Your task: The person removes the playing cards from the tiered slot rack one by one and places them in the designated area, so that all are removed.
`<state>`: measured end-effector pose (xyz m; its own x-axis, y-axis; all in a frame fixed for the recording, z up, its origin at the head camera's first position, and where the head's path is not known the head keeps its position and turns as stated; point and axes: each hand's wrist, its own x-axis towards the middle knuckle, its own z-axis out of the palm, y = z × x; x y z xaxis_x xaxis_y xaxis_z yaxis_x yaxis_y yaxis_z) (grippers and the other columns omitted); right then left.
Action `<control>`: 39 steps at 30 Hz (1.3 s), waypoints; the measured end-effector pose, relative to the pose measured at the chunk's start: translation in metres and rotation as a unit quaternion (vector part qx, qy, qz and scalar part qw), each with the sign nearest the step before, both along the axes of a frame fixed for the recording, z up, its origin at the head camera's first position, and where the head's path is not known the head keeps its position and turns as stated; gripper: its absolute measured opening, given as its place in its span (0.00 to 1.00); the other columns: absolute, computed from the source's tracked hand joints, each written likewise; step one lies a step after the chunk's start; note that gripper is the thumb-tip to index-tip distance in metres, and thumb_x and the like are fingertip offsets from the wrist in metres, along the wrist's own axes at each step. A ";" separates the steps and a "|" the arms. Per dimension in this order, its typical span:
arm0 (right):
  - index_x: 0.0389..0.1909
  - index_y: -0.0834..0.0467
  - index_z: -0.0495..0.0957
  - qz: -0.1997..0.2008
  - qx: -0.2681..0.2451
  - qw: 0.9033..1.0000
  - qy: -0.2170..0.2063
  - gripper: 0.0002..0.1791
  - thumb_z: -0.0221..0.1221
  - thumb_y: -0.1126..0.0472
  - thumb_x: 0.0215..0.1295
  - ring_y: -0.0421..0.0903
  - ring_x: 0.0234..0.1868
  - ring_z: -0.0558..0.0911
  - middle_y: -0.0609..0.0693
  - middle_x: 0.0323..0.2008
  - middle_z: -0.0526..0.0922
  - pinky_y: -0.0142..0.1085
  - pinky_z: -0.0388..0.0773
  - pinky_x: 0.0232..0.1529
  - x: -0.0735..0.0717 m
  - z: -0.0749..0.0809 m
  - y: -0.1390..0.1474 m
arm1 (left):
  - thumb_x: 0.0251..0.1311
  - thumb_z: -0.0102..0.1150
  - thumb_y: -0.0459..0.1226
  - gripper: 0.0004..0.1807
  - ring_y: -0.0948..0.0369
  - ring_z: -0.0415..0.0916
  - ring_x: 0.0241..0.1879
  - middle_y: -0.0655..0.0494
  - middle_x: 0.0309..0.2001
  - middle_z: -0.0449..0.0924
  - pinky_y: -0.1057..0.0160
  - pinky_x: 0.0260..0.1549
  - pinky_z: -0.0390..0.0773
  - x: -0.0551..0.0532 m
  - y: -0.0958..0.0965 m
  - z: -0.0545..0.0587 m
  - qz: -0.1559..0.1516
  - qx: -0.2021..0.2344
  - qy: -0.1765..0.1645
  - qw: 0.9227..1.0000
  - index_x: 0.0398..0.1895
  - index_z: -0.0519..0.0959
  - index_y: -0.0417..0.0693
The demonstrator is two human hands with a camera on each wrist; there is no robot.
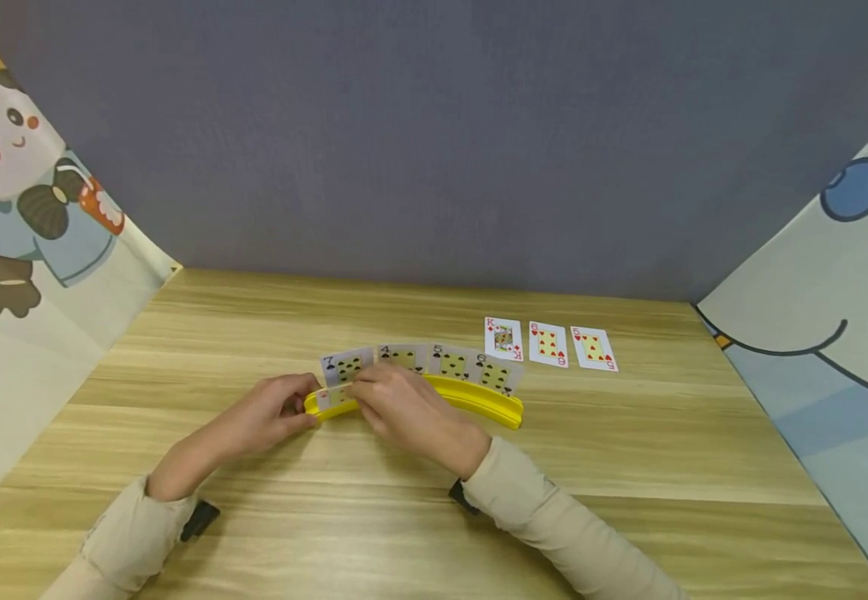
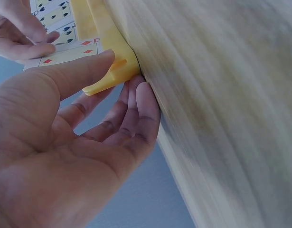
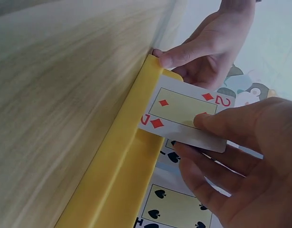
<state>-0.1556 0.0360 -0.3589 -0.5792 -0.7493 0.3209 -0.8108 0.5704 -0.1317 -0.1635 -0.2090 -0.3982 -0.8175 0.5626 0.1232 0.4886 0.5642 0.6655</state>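
Note:
A curved yellow card holder (image 1: 490,406) stands on the table. My left hand (image 1: 272,410) grips its left end, thumb on the near side in the left wrist view. With thumb and fingers my right hand (image 1: 411,412) pinches a two of diamonds (image 3: 181,109), whose lower edge is at the holder's front groove near that left end; whether it is fully seated I cannot tell. Behind it, a row of black-suited cards stands in the holder: a seven (image 1: 347,365), a four (image 1: 401,357), a five (image 1: 451,363) and a six (image 1: 496,375). My right hand partly hides the four.
To the right behind the holder, a king of diamonds (image 1: 504,339), a six of hearts (image 1: 549,344) and a five of hearts (image 1: 594,348) lie face up on the wooden table (image 1: 666,467). A grey panel (image 1: 434,150) rises at the table's back edge.

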 end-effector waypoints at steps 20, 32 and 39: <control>0.44 0.57 0.85 -0.011 -0.001 0.999 -0.043 0.08 0.60 0.65 0.69 0.43 0.43 0.83 0.48 0.43 0.87 0.32 0.79 0.49 0.000 0.002 0.005 | 0.59 0.67 0.28 0.10 0.64 0.73 0.31 0.58 0.34 0.78 0.66 0.29 0.77 0.003 0.001 0.001 -0.007 -0.003 -0.013 1.000 0.40 0.78 0.44; 0.37 0.57 0.85 0.005 0.006 1.000 -0.019 0.09 0.60 0.72 0.63 0.40 0.37 0.81 0.46 0.38 0.86 0.25 0.77 0.40 0.003 0.012 0.006 | 0.58 0.67 0.28 0.09 0.64 0.70 0.29 0.61 0.30 0.75 0.67 0.27 0.74 0.003 0.001 0.000 0.000 -0.009 0.000 1.000 0.38 0.76 0.45; 0.41 0.56 0.86 0.018 -0.012 1.000 0.017 0.09 0.59 0.68 0.67 0.40 0.40 0.80 0.46 0.40 0.85 0.26 0.77 0.42 0.012 0.024 0.008 | 0.60 0.67 0.29 0.09 0.65 0.71 0.29 0.61 0.31 0.75 0.67 0.27 0.75 0.003 0.000 0.001 -0.003 -0.004 0.002 1.000 0.39 0.77 0.46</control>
